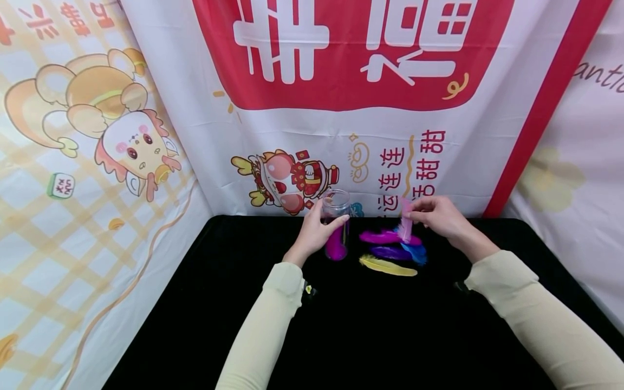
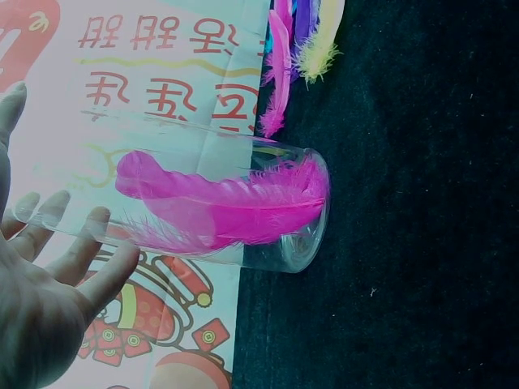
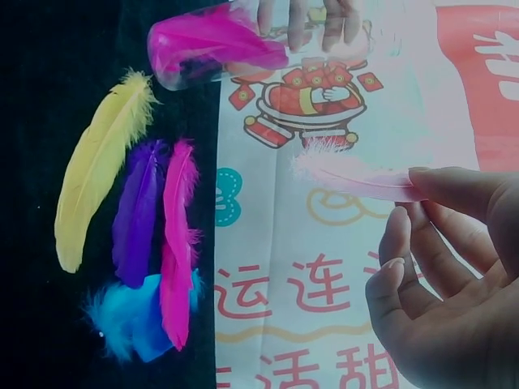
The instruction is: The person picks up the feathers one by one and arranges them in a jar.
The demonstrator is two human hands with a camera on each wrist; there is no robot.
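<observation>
one pale feather (image 3: 357, 185) in a pinching right hand (image 1: 439, 218); one jar (image 1: 337, 205) in a gripping left hand (image 1: 315, 228); one yellow feather (image 1: 388, 266) nearby

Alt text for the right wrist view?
The right hand pinches a pale pink feather. Yellow, purple, magenta and blue feathers lie on a black surface; at top, the left hand holds a clear jar containing magenta plumage.

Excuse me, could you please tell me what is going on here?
A person's left hand holds an upright jar with a magenta feather in it. The right hand pinches a pale pink feather, outside the jar. Loose feathers in yellow, purple, blue and magenta lie nearby on the black table.
</observation>
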